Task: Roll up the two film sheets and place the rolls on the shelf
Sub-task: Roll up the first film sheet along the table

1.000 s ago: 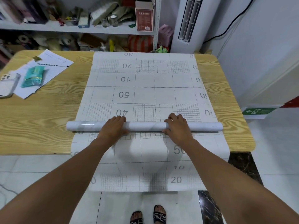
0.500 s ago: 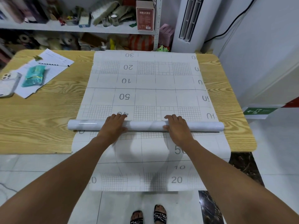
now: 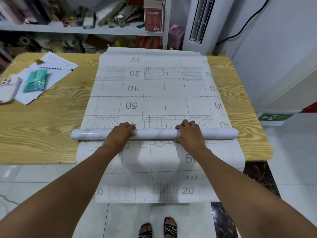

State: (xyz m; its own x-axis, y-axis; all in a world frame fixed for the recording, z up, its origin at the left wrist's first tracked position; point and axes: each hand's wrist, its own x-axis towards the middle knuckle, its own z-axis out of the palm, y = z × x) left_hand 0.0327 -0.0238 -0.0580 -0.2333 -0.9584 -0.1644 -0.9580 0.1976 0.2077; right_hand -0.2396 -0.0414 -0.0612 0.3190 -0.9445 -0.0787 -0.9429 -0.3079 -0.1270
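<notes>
Clamped on the half-made roll (image 3: 154,133), left grip (image 3: 120,135) and right grip (image 3: 189,134) sit with fingers curled over its top and far side and thumbs tucked against the near side. They are spaced about evenly either side of its middle. The roll lies crosswise on the wooden surface (image 3: 42,134), its long axis running left to right and both ends jutting well past the grips. The flat film sheet (image 3: 154,93) stretches from the roll's far side toward the shelf (image 3: 68,30). As I read it, the next push goes straight away from me, with both grips advancing evenly so the roll does not skew. More gridded film (image 3: 154,186) hangs over the near edge; I cannot tell whether it is the second sheet. Papers (image 3: 56,66), a phone (image 3: 8,89) and a teal packet (image 3: 36,81) lie far left, well apart from the film.
</notes>
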